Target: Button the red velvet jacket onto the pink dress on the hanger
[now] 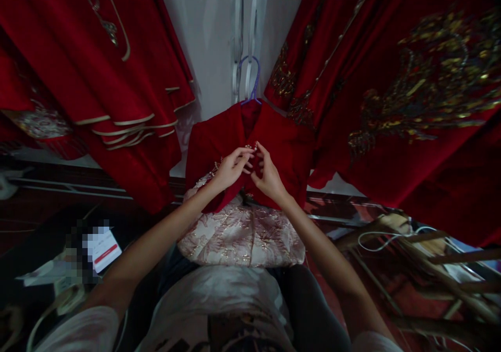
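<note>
A red jacket [211,138] hangs in front of me on a purple hanger [255,83], its neckline falling open in a V. At the middle of its front, a small shiny beaded fastener [255,146] sits between my fingertips. My left hand [233,169] comes from the left, fingers bent and closed at the fastener. From the right, my right hand [271,177] holds the other side, its index fingertip on the beads and its thumb lower down. Fingers partly cover the beadwork. Below the jacket lies pale pink brocade fabric [242,237] with a metallic pattern.
Red garments with pale piping [133,80] hang at left, and red garments with gold embroidery [422,85] hang at right. A lit phone [105,250] is at lower left. At lower right stands a wooden frame [422,268] with a white cable [376,234].
</note>
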Tool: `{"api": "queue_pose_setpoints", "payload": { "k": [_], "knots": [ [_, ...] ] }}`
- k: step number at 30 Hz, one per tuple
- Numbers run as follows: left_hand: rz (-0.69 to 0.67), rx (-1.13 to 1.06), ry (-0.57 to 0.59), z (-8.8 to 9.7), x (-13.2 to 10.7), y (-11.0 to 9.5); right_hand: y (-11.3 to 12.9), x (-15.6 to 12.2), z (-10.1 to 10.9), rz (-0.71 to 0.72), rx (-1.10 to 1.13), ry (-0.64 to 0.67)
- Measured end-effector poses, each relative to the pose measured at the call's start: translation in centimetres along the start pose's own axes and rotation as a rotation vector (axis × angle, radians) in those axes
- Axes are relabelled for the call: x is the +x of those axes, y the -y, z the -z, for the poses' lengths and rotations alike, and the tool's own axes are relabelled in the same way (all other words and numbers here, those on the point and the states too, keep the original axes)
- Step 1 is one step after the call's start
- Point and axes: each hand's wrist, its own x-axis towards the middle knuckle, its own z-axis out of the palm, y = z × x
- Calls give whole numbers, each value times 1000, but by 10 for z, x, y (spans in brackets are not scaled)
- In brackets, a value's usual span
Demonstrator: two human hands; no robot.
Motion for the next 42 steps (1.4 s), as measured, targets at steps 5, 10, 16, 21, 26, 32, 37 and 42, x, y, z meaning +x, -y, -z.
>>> {"api": "queue_pose_setpoints", "payload": {
  "k": [5,10,16,21,26,32,37,42],
  "knots": [
    [170,-67,172,3,-4,7,-7,-14,32,-286,60,19],
    [310,-95,303,-8,-7,28,25,-16,68,-332,375,151],
    [284,-96,126,-12,-11,30,52,-16,57,-260,526,325],
    [198,52,-111,18,-28,21,38,-14,26,-229,429,222],
    [25,401,-572,48,-41,45,26,0,-3,-183,291,76],
    [36,410,-515,56,-40,67,10,21,-35,-264,324,60],
    [22,343,-511,58,-35,69,-3,26,-49,-242,296,66],
    [37,144,-477,53,-34,62,-7,29,-55,-191,164,92]
  ]
}}
